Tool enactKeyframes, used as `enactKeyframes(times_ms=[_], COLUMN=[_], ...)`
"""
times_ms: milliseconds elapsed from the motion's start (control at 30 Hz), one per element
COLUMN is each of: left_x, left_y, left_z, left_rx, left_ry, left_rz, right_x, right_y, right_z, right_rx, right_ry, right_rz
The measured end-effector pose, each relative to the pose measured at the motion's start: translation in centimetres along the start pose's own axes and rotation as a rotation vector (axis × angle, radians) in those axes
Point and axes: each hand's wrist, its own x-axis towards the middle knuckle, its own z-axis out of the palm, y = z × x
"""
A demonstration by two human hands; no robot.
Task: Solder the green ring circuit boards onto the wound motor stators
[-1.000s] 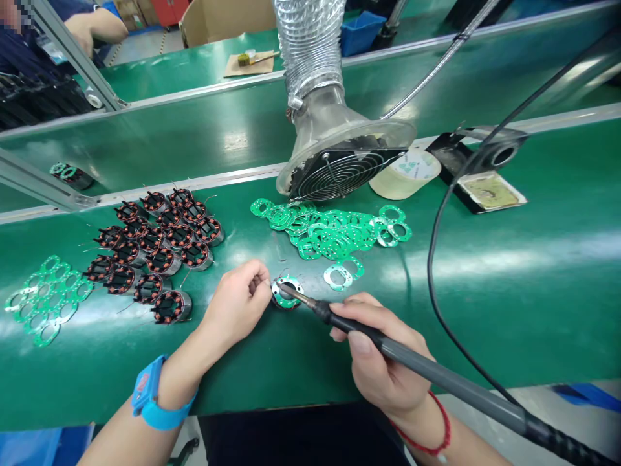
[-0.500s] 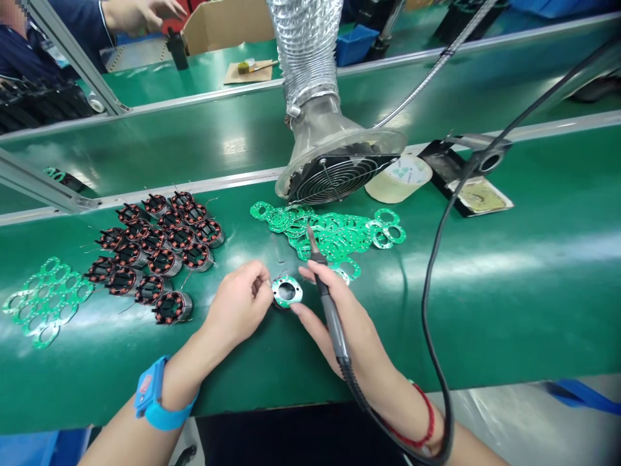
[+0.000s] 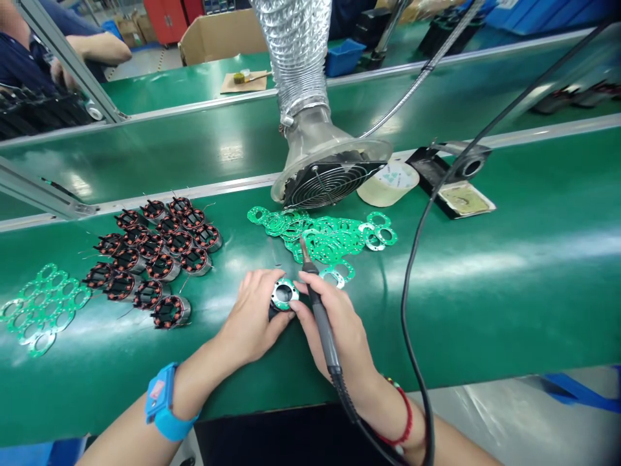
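Between my hands is a motor stator with a ring-shaped green and white circuit board (image 3: 284,294) on top. My left hand (image 3: 252,317) is closed around its left side, thumb at the front. A soldering iron (image 3: 321,323) lies in my right hand (image 3: 342,323), its tip pointing away from me over the loose boards. The right thumb and fingertips are also at the stator's right edge. Behind lies a heap of green ring boards (image 3: 330,238). To the left stand several wound stators (image 3: 162,265) with copper coils, and beyond them a flat group of ring boards (image 3: 46,304).
A fume extractor (image 3: 334,184) hangs low over the board heap. Behind it are a tape roll (image 3: 388,181) and a soldering iron stand with a sponge (image 3: 463,197). The iron's black cable (image 3: 410,285) loops across the right side. Another person's arm (image 3: 99,48) shows at top left.
My left hand has gone from pinching at the board's left edge to wrapping round the stator. The right hand still holds the soldering iron. The other person's hand has moved down and left.
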Motion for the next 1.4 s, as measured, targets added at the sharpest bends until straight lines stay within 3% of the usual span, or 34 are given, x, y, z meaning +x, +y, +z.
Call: enactKeyframes(times_ms=[100, 233, 333, 500, 733, 933, 1167, 1400], left_x=[0.3, 0.3, -0.1, -1.2, -1.3, -1.0, -1.2, -1.1], left_y=[-0.2, -0.5, -0.5, -0.1, 0.6, 0.3, 0.1, -0.2], left_z=[-0.3, -0.5, -0.4, -0.4, 0.0, -0.4, 0.0, 0.3], left_rx=[0.004, -0.05, -0.152, -0.103, 0.038, -0.021, -0.049, 0.129], left_ry=[-0.014, -0.051, -0.01, 0.09, 0.063, 0.025, 0.102, 0.155], left_rz=[0.043, 0.084, 0.012, -0.117, -0.062, -0.004, -0.037, 0.11], right_x=[-0.1, 0.1, 0.5, 0.4, 0.1, 0.1, 0.1, 0.3], right_y=[0.0, 0.2, 0.4, 0.7, 0.9, 1.1, 1.2, 1.2], right_z=[0.0, 0.3, 0.5, 0.6, 0.6, 0.6, 0.4, -0.1], right_rx=[-0.003, 0.064, 0.061, 0.103, 0.084, 0.063, 0.07, 0.067], right_ry=[0.01, -0.067, -0.126, -0.058, -0.011, -0.036, -0.055, -0.088], right_rz=[-0.049, 0.005, -0.014, 0.114, 0.138, 0.035, 0.003, -0.025])
